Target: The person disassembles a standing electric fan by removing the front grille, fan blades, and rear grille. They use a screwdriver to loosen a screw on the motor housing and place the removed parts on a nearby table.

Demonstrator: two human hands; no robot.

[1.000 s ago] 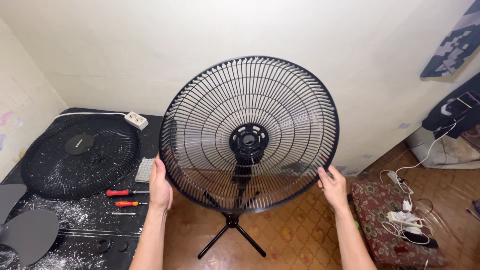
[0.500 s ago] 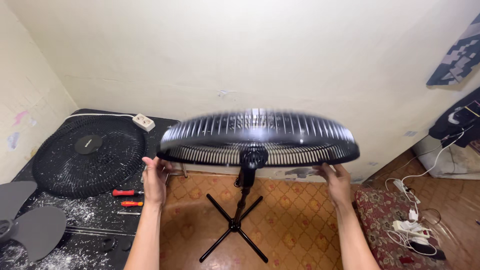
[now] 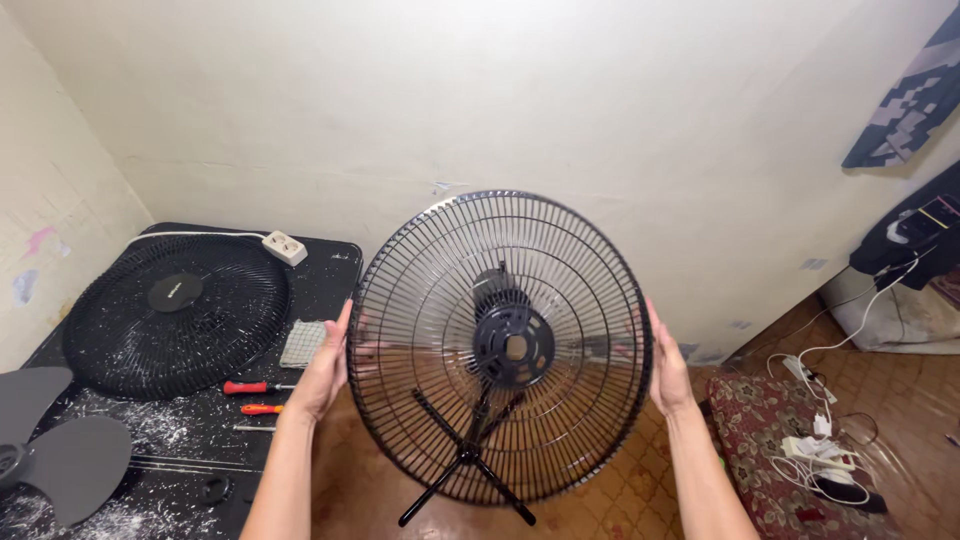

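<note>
I hold a round black wire fan guard [image 3: 500, 345] upright in front of me, its plastic centre ring facing me. My left hand [image 3: 325, 365] presses flat against its left rim and my right hand [image 3: 665, 365] against its right rim. Behind the guard, seen through the wires, stands the fan's black pole with a cross-shaped base [image 3: 467, 460] on the patterned floor. A second black fan guard [image 3: 175, 315] lies flat on the black table at the left.
On the black table [image 3: 150, 470], dusted with white flecks, lie two red-handled screwdrivers [image 3: 255, 395], a grey cloth [image 3: 302, 343], a white power strip [image 3: 283, 247] and grey fan blades [image 3: 60, 465]. A patterned cushion [image 3: 770, 440] with cables and chargers sits on the floor at right.
I have flipped the guard over, from upright through a flat edge-on position to upright again with its other face toward me. My hands shifted from the lower rim to its sides.
</note>
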